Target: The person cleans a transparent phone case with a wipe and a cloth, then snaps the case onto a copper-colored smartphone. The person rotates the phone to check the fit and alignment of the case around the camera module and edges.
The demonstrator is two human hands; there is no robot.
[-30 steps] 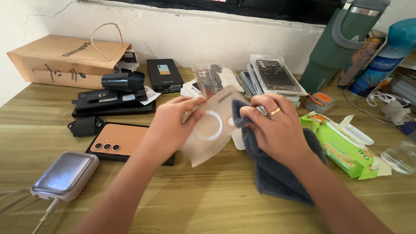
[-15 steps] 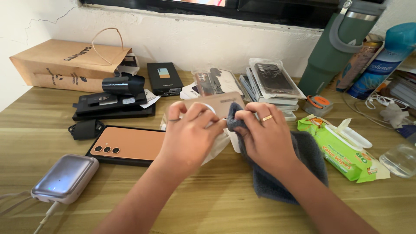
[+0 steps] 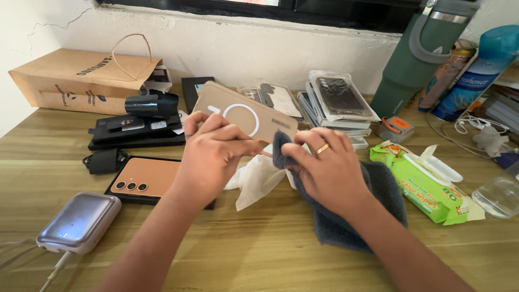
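- My left hand point(image 3: 213, 154) grips a tan, translucent plastic phone case with a white ring on its back point(image 3: 246, 116); fingers closed on its lower edge.
- Change since half a second ago: the case was low and mostly hidden behind my hands; now it is tilted up with the whole back and ring facing the camera. A second ago it showed the other way, looking paler and see-through.
- My right hand point(image 3: 324, 167) is closed on a bunched dark grey-blue microfibre cloth point(image 3: 346, 211), pinching one corner against the case's lower right edge. The rest of the cloth trails on the wooden tabletop point(image 3: 259, 254).
- Judgement: wiping has moved to the case's edge and outer face.
- A crumpled white tissue point(image 3: 254, 181) lies just below the case, between my hands.
- An orange phone with three camera lenses point(image 3: 143, 181) lies face down to the left, partly under my left wrist, untouched.
- A green pack of wet wipes point(image 3: 427, 184) sits to the right, flap open.
- A silver power bank point(image 3: 78, 221) sits near left, cabled.
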